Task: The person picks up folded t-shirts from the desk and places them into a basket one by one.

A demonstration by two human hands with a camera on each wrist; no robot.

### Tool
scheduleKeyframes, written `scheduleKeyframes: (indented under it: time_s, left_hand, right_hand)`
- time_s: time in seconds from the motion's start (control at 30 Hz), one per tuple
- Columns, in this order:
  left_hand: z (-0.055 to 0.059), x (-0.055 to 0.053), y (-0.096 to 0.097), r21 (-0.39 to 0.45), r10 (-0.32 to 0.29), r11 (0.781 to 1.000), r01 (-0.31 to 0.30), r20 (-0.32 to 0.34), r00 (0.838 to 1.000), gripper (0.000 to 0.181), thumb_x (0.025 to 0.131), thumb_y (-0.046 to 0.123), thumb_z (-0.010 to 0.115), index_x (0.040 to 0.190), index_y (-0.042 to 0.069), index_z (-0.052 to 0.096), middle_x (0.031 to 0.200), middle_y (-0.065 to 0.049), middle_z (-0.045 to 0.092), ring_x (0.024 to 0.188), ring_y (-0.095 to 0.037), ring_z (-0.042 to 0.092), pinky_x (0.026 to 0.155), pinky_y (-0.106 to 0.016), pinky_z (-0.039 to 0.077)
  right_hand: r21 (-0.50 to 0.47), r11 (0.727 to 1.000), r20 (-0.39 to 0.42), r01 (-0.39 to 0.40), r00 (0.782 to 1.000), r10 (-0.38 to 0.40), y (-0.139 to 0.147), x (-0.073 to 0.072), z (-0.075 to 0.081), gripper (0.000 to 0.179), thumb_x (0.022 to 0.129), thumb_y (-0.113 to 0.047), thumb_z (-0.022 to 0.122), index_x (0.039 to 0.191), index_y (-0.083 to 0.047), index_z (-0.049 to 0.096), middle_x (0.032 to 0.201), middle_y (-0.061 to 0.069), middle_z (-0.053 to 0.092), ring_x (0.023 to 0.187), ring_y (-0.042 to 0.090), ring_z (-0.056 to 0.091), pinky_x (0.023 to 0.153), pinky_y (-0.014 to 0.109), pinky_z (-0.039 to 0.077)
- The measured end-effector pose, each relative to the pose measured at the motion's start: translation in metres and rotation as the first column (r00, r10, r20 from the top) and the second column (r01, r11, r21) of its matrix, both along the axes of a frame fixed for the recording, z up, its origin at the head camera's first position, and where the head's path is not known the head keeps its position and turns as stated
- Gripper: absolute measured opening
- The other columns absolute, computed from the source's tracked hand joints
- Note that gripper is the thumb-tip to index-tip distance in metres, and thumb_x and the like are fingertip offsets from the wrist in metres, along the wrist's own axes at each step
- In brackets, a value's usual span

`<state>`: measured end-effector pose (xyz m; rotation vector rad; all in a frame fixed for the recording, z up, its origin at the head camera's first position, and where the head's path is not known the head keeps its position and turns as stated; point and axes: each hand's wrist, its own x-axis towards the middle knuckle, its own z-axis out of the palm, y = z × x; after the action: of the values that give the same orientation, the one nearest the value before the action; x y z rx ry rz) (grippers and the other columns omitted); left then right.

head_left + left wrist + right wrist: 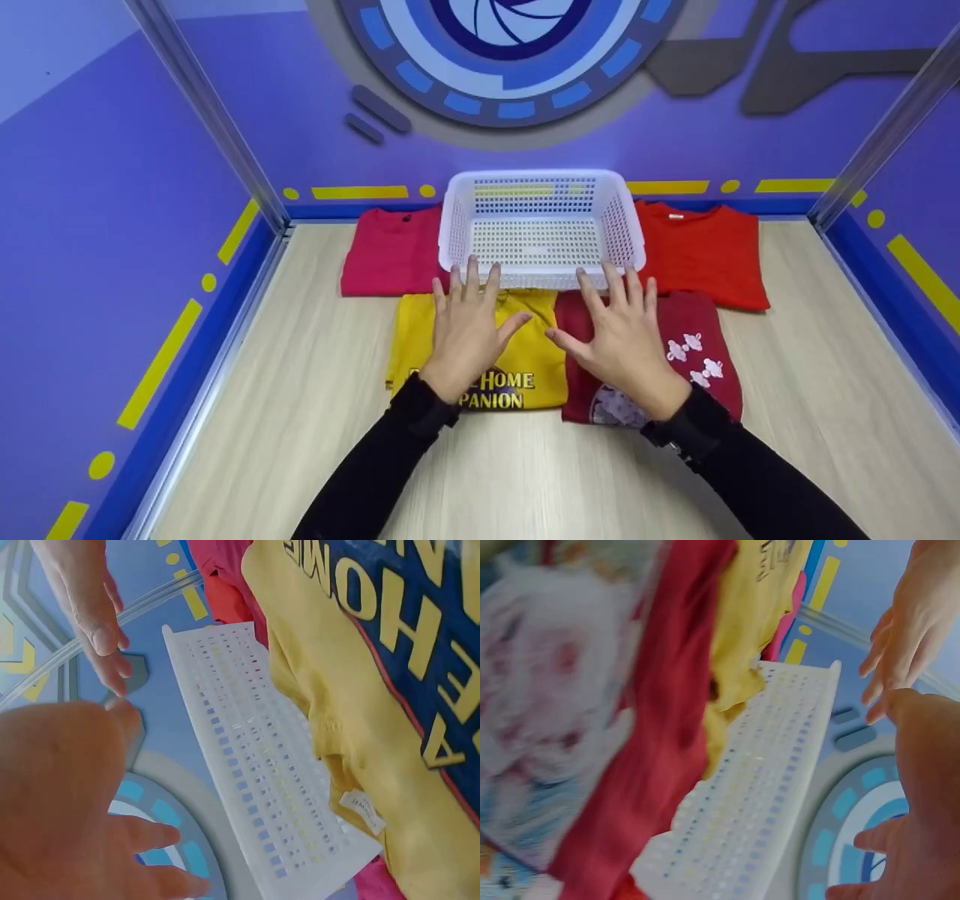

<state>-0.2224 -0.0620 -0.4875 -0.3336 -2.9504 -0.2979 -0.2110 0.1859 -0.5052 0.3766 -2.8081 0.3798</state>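
Both hands are spread with palms down in front of a white plastic basket (540,274). In the head view my left hand (469,337) hovers over a folded yellow shirt (544,337) with dark lettering. My right hand (622,349) is over a folded dark red shirt (705,315) with small white figures and a printed picture. Fingertips of both hands overlap the basket's near wall in this view. Neither hand holds anything. The left wrist view shows the yellow shirt's print (390,615) and a small white label (362,810) close to the basket.
A folded pink-red shirt (390,255) lies left of the basket, and a folded bright red shirt (705,255) lies on its right. Blue-purple panels with metal corner posts (210,112) enclose the wooden table (315,390) at the back and sides.
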Motion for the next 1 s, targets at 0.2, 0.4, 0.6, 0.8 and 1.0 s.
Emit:
scheduleKeyframes:
  time_s: [0.2, 0.4, 0.6, 0.8, 1.0]
  left_hand:
    - [-0.004, 0.004, -0.009, 0.053, -0.026, 0.998, 0.039, -0.213, 0.977, 0.057, 0.108, 0.057, 0.065, 0.139, 0.009, 0.075, 0.137, -0.014, 0.078, 0.13, -0.036, 0.074, 0.119, -0.061, 0.05]
    - [-0.014, -0.012, -0.034, 0.15, 0.023, 0.989, 0.012, -0.228, 0.973, 0.019, 0.104, 0.022, 0.074, 0.099, 0.007, 0.083, 0.087, -0.011, 0.08, 0.079, -0.037, 0.078, 0.07, -0.052, 0.061]
    - [-0.025, -0.039, -0.076, 0.078, 0.152, 0.985, -0.151, -0.012, 0.988, 0.016, 0.102, 0.015, 0.07, 0.102, 0.004, 0.083, 0.096, -0.017, 0.079, 0.093, -0.041, 0.077, 0.079, -0.054, 0.063]
    - [-0.04, -0.045, -0.099, 0.019, 0.147, 0.988, -0.152, 0.16, 0.976, 0.018, 0.1, 0.014, 0.07, 0.11, 0.006, 0.082, 0.115, -0.019, 0.077, 0.111, -0.042, 0.073, 0.09, -0.057, 0.063]
    - [-0.037, -0.041, -0.103, -0.041, 0.104, 0.994, -0.097, 0.212, 0.972, 0.027, 0.101, 0.011, 0.064, 0.123, 0.008, 0.081, 0.127, -0.019, 0.073, 0.119, -0.041, 0.069, 0.099, -0.058, 0.06]
  right_hand:
    - [-0.037, 0.994, -0.072, -0.107, 0.992, 0.104, -0.017, -0.001, 0.001, 0.081, 0.096, -0.057, 0.08, 0.159, -0.011, 0.058, 0.158, 0.025, 0.05, 0.146, 0.052, 0.045, 0.128, 0.072, 0.032]
    - [-0.103, 0.942, -0.037, -0.321, 0.947, 0.318, -0.031, -0.023, -0.007, 0.032, 0.103, -0.025, 0.078, 0.124, -0.001, 0.08, 0.119, 0.016, 0.073, 0.111, 0.035, 0.064, 0.103, 0.047, 0.058]
    - [-0.016, 0.931, -0.049, -0.365, 0.93, 0.363, -0.048, -0.051, -0.021, 0.018, 0.103, -0.014, 0.076, 0.111, 0.0, 0.082, 0.104, 0.017, 0.074, 0.1, 0.038, 0.066, 0.096, 0.051, 0.056]
    - [0.048, 0.926, 0.054, -0.373, 0.927, 0.371, -0.067, -0.059, -0.04, 0.019, 0.107, -0.014, 0.07, 0.112, 0.0, 0.08, 0.108, 0.019, 0.075, 0.104, 0.04, 0.068, 0.1, 0.054, 0.057]
    - [-0.004, 0.932, 0.102, -0.363, 0.927, 0.362, -0.076, -0.053, -0.046, 0.021, 0.108, -0.017, 0.069, 0.112, 0.001, 0.08, 0.104, 0.017, 0.069, 0.099, 0.037, 0.064, 0.095, 0.051, 0.058]
